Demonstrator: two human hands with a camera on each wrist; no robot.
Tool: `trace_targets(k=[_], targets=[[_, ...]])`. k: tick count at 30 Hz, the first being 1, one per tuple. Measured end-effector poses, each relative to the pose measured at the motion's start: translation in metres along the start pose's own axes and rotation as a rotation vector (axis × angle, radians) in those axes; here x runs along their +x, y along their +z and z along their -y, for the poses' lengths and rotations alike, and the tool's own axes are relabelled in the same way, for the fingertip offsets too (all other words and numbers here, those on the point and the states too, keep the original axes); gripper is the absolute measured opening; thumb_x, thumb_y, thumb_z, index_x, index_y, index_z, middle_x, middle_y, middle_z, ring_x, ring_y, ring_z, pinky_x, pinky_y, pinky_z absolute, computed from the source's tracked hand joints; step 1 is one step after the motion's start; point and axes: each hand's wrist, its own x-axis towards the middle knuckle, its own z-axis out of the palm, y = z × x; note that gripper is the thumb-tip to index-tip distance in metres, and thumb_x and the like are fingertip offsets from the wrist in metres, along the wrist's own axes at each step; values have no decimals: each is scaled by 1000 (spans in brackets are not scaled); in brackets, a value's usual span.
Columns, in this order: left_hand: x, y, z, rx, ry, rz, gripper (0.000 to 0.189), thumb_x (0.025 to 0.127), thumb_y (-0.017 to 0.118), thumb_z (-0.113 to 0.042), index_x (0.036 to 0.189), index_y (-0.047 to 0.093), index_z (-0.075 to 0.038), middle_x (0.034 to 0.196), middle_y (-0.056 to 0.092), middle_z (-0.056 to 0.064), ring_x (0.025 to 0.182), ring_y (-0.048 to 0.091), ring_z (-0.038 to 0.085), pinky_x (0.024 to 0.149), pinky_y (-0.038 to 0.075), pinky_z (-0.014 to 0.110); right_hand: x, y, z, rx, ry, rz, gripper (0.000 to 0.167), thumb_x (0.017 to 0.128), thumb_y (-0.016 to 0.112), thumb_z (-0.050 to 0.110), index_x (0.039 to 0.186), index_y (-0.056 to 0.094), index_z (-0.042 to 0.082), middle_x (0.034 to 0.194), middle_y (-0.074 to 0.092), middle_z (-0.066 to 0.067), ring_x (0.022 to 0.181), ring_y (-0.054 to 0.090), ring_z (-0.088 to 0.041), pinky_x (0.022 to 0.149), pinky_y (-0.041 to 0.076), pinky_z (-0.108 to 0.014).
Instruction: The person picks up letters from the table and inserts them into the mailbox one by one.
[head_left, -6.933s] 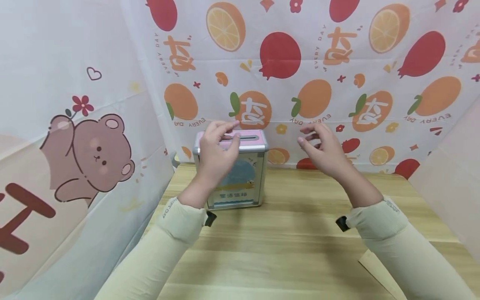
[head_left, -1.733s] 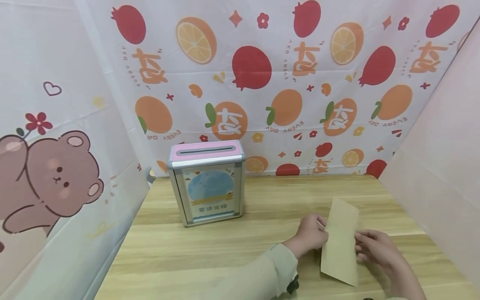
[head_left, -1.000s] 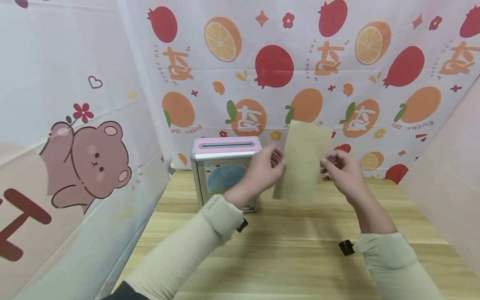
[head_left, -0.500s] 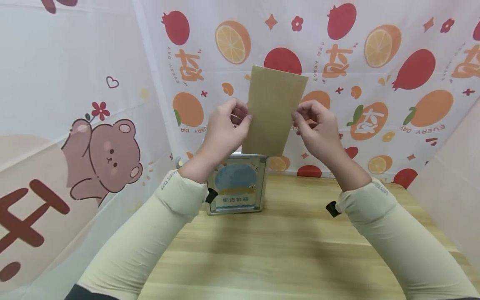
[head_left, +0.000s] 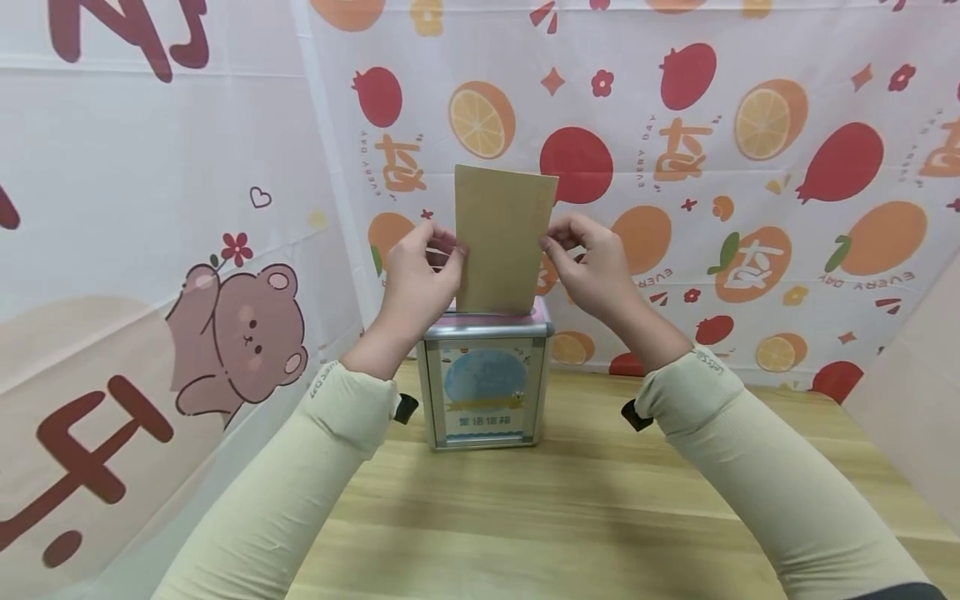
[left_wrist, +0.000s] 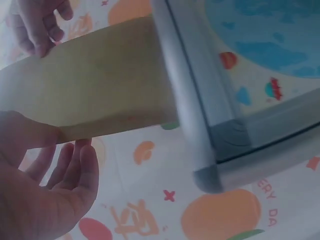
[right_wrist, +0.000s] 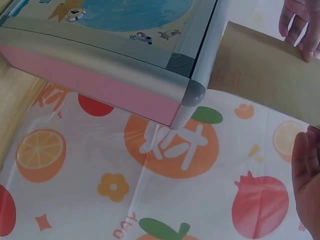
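Observation:
A brown kraft envelope [head_left: 504, 242] stands upright over the top of a silver-framed letter box [head_left: 487, 387] with a pink top. Its lower edge is right at the slot, which the envelope hides. My left hand [head_left: 422, 279] pinches the envelope's left edge between thumb and fingers. On the opposite edge, my right hand [head_left: 592, 262] pinches it at about the same height. In the left wrist view the envelope [left_wrist: 95, 82] reaches to the box's metal rim [left_wrist: 187, 100]. The right wrist view shows the envelope [right_wrist: 265, 75] beyond the box's edge, both hands at its sides.
The box stands on a light wooden table [head_left: 480, 517] near its back edge. Behind it hangs a white cloth [head_left: 810, 75] printed with fruit. A cloth with a bear print [head_left: 255, 342] covers the left side.
The envelope was lifted from the table at the right, carried left in both hands and raised upright. Since half a second ago it has come down to the box's top.

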Motion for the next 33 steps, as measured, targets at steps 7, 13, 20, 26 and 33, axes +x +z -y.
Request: trace_targets(k=[7,13,20,26,33], targets=[[2,0,5,3,35,-7,9,101,67,-10,104,67,-1,102,73,14,90,78,25,82,62,35,9,4,-2,12,-26,-26,6,102,69,9,101,72,4,93,72,-11,86,63,-14,70,51,-17],[2,-1,6,3,28,9,10,102,67,-10,106,67,-1,103,72,15,89,77,27,81,61,37,11,3,-6,-10,-22,4,6,102,69,11,102,72,5,94,73,-9,86,64,-14,75,54,-18],[3,11,18,-20,-27,60,23,99,72,-16,116,64,-3,108,70,14,99,72,25,89,62,38,3,-3,-18,-32,40,27,14,103,70,15,113,72,5,103,75,-9,90,66,-15,78,55,-19],[1,13,19,-10,17,99,25,99,75,-21,115,66,-3,109,69,16,99,68,24,88,61,39,-6,-9,-21,-35,83,1,13,104,69,17,110,71,6,104,71,-9,93,65,-17,79,57,-23],[-12,13,14,29,103,202,12,104,68,-16,98,73,-6,87,70,8,77,63,19,72,55,30,-36,-29,-37,-130,76,66,13,103,71,17,108,75,6,100,74,-7,88,68,-17,75,55,-17]])
